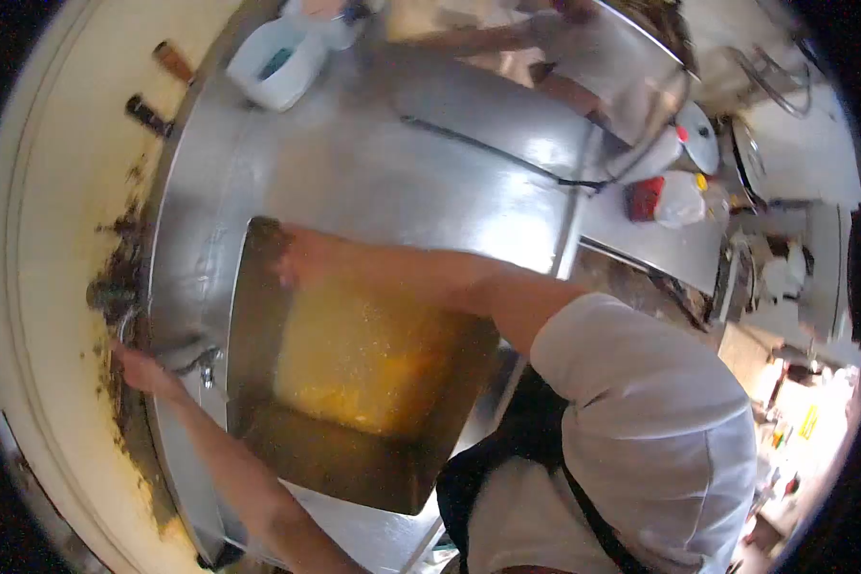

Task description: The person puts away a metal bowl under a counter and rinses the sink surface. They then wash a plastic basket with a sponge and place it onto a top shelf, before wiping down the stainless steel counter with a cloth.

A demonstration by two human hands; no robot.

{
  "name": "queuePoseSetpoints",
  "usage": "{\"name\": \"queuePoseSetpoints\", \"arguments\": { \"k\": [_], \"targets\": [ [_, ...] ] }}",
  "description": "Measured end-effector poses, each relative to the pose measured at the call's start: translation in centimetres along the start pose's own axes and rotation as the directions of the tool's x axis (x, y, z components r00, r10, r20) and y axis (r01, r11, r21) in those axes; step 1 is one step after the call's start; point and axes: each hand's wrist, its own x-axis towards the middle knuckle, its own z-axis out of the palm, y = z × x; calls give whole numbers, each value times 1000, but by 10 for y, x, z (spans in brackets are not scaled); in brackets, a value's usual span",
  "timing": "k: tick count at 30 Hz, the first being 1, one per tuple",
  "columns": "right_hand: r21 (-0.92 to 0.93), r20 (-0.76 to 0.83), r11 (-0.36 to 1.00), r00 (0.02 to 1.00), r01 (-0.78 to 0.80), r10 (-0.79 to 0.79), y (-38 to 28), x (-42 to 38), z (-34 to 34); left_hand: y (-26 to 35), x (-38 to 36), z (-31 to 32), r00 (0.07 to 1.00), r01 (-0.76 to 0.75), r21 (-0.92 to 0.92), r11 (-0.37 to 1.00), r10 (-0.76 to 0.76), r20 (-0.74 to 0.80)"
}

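Below me is a deep metal sink basin (340,454) with yellowish, cloudy water (354,354) in its bottom. My right hand (301,256) hangs over the far corner of the basin, close to its wall; motion smears its fingers and I cannot tell what they hold. At the wall on the left, my left hand (148,373) reaches to the dark pipe fitting (117,298), fingertips right by the metal there. Beside that wrist, a small metal faucet (204,366) sticks out at the basin's edge.
A steel counter (344,172) extends beyond the basin. On it stands a white plastic tub (277,62). Two handles, one brown (172,62) and one black (148,115), jut up along the wall. Jugs (674,198) stand on a side shelf, and another person (593,72) shows at the top.
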Motion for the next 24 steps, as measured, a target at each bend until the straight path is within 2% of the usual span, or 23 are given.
{"name": "queuePoseSetpoints", "arguments": {
  "k": [2,3,5,7,9,11,13,14,15,16,17,18,19,20,21,23,24],
  "targets": [
    [166,273,923,916,-347,295,-45,-54,-21,25,5,-5,984,171,-231,958,-157,81],
    [277,52,921,962,-273,269,-48,-89,-4,35,9,-14,964,263,-330,906,-230,136],
    [349,96,813,881,-466,463,-86,-154,-61,51,0,-31,887,461,-488,741,-369,277],
    [629,37,548,725,-552,688,-116,-217,-103,73,-16,-52,895,446,-462,767,-400,200],
    [388,-105,659,679,-645,726,-157,-254,-168,106,-29,-81,899,423,-452,786,-426,101],
    [288,-83,601,605,-746,792,-168,-308,-205,150,-47,-108,895,400,-443,802,-447,-1],
    [477,-228,417,349,-774,909,-177,-343,-250,197,-91,-124,942,207,-359,910,-285,-180],
    [454,-345,366,219,-812,913,-166,-356,-274,231,-107,-119,949,212,-470,857,-296,-110],
    [444,-449,304,84,-843,890,-155,-368,-297,269,-140,-93,973,14,-558,830,-139,-182],
    [453,-527,373,95,-809,845,-150,-366,-324,307,-173,-68,968,-179,-629,756,22,-249],
    [457,-597,439,98,-774,796,-143,-359,-347,358,-207,-66,976,-216,-794,569,158,-152],
    [486,-619,543,169,-685,767,-123,-358,-360,414,-237,-78,959,-99,-923,373,284,12],
    [500,-650,643,240,-580,721,-100,-354,-372,463,-267,-92,911,56,-973,225,387,142],
    [523,-625,644,263,-558,735,-81,-346,-381,506,-289,-105,851,198,-972,123,471,233],
    [545,-602,645,287,-536,746,-63,-337,-390,544,-302,-115,800,312,-949,49,525,290],
    [690,-547,607,265,-395,794,-35,-315,-396,611,-309,-125,748,444,-895,-45,568,343],
    [646,-534,621,318,-444,783,-19,-310,-392,637,-307,-126,744,473,-879,-66,564,358]
  ]
}}
